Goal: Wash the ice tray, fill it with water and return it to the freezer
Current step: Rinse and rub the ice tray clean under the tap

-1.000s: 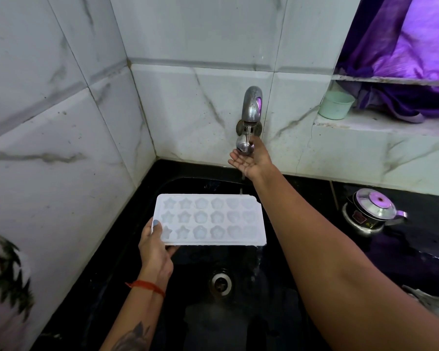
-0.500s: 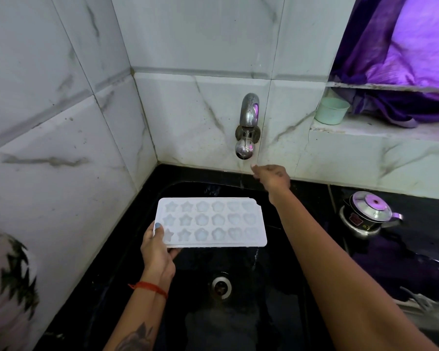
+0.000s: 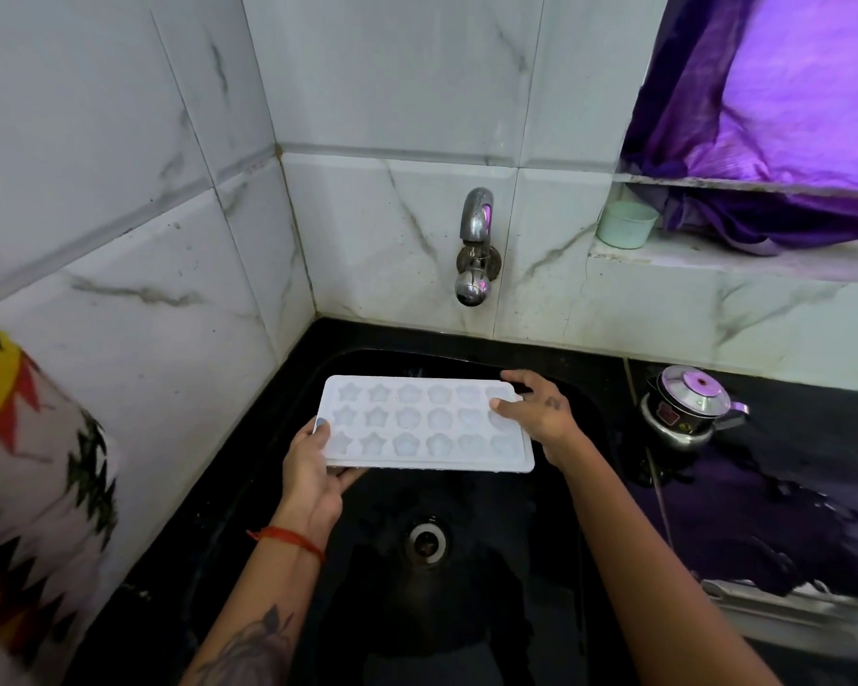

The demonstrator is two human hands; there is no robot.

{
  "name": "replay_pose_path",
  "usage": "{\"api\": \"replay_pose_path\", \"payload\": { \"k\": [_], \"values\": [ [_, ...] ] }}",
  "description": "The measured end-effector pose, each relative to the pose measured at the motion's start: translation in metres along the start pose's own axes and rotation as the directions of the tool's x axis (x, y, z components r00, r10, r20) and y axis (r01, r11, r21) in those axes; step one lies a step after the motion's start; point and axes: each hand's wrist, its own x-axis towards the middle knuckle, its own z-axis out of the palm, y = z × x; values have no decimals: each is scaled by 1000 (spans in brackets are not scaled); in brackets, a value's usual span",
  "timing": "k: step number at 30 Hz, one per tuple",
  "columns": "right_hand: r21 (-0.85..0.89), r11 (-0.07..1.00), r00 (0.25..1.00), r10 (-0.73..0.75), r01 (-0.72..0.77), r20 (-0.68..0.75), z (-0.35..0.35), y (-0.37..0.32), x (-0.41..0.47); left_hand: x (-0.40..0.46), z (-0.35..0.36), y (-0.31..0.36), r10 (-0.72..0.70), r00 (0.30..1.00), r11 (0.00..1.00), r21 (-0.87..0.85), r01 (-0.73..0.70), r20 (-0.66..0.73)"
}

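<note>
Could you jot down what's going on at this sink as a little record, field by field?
place: black sink in a corner of white marbled tiles
held item: white plastic ice tray with star and flower moulds, level above the sink
left hand: grips the tray's left end
right hand: grips the tray's right end
tap: chrome wall tap, no water visibly running
drain: round metal drain below the tray
on ledge: pale green cup
on counter: small steel pot with lid

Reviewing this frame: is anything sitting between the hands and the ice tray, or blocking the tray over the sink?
Nothing visible does. The left hand and right hand each grip an end of the ice tray, held over the sink. No freezer is in view.
</note>
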Motion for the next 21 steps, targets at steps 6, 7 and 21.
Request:
{"api": "replay_pose_path", "payload": {
  "k": [6, 7, 21],
  "values": [
    [36, 998, 998, -52, 54, -32, -14, 1, -24, -18, -4, 7, -58, 995, 991, 121, 47, 83],
    [39, 997, 997, -66, 68, -30, -17, -1, -28, -21, -4, 8, -58, 994, 988, 149, 43, 94],
    [-111, 973, 979, -204, 204, 13, -43, -2, -52, -46, 12, -2, 87, 996, 954, 285, -93, 34]
  ]
}}
